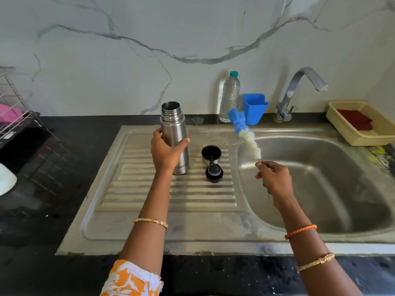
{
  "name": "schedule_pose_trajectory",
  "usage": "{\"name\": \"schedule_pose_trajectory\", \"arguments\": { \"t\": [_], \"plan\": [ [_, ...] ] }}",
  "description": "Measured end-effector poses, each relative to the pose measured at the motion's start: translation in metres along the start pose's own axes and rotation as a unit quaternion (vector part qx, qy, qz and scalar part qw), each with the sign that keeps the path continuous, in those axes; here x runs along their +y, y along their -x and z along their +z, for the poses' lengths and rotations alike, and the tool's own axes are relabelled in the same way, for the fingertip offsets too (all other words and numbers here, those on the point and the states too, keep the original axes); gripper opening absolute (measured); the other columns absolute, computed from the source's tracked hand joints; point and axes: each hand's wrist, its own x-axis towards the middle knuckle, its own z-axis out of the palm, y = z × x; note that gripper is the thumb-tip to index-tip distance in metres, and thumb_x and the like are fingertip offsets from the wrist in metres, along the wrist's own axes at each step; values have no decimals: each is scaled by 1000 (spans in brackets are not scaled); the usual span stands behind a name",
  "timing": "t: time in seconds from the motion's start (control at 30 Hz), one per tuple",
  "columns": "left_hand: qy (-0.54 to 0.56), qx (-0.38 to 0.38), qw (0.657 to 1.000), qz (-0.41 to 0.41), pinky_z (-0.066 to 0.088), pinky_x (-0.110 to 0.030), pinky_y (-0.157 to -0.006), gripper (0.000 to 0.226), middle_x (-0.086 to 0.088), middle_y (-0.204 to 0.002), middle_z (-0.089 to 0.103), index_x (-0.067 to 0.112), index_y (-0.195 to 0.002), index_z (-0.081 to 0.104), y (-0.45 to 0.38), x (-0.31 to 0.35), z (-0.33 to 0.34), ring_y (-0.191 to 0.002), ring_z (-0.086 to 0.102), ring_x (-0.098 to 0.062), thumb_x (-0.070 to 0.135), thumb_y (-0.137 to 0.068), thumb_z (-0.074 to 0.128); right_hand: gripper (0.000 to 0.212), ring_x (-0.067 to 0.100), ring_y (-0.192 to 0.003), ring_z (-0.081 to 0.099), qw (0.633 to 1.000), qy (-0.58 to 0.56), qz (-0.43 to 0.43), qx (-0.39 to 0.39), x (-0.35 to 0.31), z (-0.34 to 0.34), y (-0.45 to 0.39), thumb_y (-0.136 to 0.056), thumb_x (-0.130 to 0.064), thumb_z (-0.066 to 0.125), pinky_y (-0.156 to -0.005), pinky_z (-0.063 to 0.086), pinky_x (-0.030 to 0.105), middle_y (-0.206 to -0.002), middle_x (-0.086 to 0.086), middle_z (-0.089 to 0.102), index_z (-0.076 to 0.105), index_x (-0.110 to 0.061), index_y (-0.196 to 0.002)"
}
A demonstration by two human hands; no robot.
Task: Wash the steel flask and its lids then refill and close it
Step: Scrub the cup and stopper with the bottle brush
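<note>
The steel flask [173, 127] stands upright and uncapped on the ribbed drainboard [171, 195]. My left hand [165, 151] grips its body around the middle. To its right lie the cup lid [211, 154], mouth up, and the black inner stopper [214, 173] just in front of it. My right hand [274, 181] pinches the thin handle of a bottle brush [245, 135] with blue and white bristles. The brush points up and left over the sink's left rim, apart from the flask.
The steel sink basin [316, 184] lies at right under a tap [299, 90]. A plastic water bottle [229, 97] and a blue holder [254, 107] stand behind it. A yellow tray [361, 122] sits far right, a wire dish rack [15, 103] far left.
</note>
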Motion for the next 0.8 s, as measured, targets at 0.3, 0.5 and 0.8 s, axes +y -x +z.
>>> {"name": "schedule_pose_trajectory", "arguments": {
  "t": [0.3,0.5,0.8],
  "plan": [
    [-92,197,974,60,40,-50,-98,76,-16,-125,39,4,-126,41,59,26,59,-117,44,-34,29,-65,80,25,9,-55,44,1000,-8,20,-3,3,-21,-7,-92,-27,56,-51,33,24,-66,-2,64,68,-14,-110],
    [-74,245,966,25,39,-43,-95,70,-15,-118,43,4,-114,45,46,25,62,-109,47,-30,25,-61,84,22,10,-54,43,999,-9,34,-4,6,-38,-18,-92,-28,56,-50,30,23,-66,-2,63,68,-15,-106],
    [-210,26,958,191,41,-39,-84,24,-3,-93,64,12,-100,61,60,35,101,-96,55,-24,24,-81,69,24,9,-57,43,999,7,32,-40,-1,-42,-31,-93,-28,56,-52,34,24,-70,-1,64,67,-15,-110]
  ]
}}
